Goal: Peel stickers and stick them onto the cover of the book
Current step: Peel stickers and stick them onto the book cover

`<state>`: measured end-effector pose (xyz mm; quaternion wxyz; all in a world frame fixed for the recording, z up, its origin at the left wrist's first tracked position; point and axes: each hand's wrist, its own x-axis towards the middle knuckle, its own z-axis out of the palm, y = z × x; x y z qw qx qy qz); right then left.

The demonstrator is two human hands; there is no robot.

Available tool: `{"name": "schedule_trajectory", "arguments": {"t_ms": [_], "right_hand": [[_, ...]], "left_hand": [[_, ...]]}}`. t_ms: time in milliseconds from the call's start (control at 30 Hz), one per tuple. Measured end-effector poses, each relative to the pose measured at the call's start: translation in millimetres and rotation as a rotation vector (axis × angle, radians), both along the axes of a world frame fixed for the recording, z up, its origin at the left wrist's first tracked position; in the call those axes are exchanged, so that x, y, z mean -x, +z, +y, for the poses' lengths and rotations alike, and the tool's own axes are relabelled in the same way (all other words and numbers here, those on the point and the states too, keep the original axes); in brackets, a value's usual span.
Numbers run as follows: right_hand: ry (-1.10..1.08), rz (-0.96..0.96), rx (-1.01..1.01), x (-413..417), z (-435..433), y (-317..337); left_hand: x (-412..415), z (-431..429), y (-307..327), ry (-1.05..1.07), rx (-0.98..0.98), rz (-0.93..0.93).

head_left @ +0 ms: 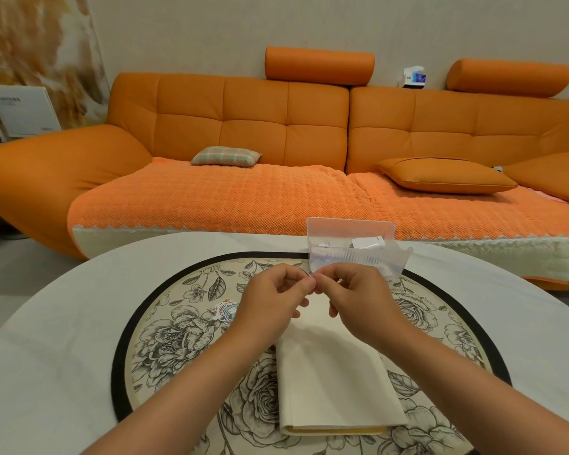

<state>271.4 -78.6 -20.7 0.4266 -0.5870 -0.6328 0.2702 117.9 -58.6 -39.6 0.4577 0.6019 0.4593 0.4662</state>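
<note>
Book [335, 389] flat, long axis near–far. My left hand [270, 307] and right hand [358, 300] pinch one tiny sticker [311, 276] together.

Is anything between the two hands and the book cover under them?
Nothing visible. The left hand and right hand pinch something small right above the book, whose cream cover lies bare; a loose sticker lies beside it.

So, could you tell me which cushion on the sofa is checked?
The small cushion on the left seat; the two larger cushions to its right are plain orange.
</note>
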Motion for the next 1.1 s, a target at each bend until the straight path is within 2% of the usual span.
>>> {"name": "schedule_trajectory", "arguments": {"t_ms": [233,367,567,733,900,1000,1100], "right_hand": [[-0.002,0.046,0.024,-0.7,5.1,-4.2],[-0.009,0.041,0.026,0.4,6.5,-5.9],[-0.007,0.044,0.041,2.9,9.7,-9.2],[-0.038,0.017,0.058,5.4,14.0,-12.3],[-0.158,-0.033,0.034,-5.9,31.5,-6.5],[-0.272,-0.147,-0.064,-18.5,53.3,2.7],[-0.385,-0.446,-0.172,-31.3,82.0,7.3]], "left_hand": [[1.6,4.2,-1.5,0.02,-0.043,0.152],[2.6,4.5,-0.7,-0.02,0.015,0.065],[8.0,7.2,-3.5,-0.004,0.016,0.056],[16.0,13.8,-9.8,0.003,-0.032,0.168],[22.3,21.0,-7.0,0.025,-0.097,0.298],[25.2,26.4,-6.4,0.041,-0.08,0.3],[27.7,30.0,-7.5,0.047,-0.056,0.287]]}}
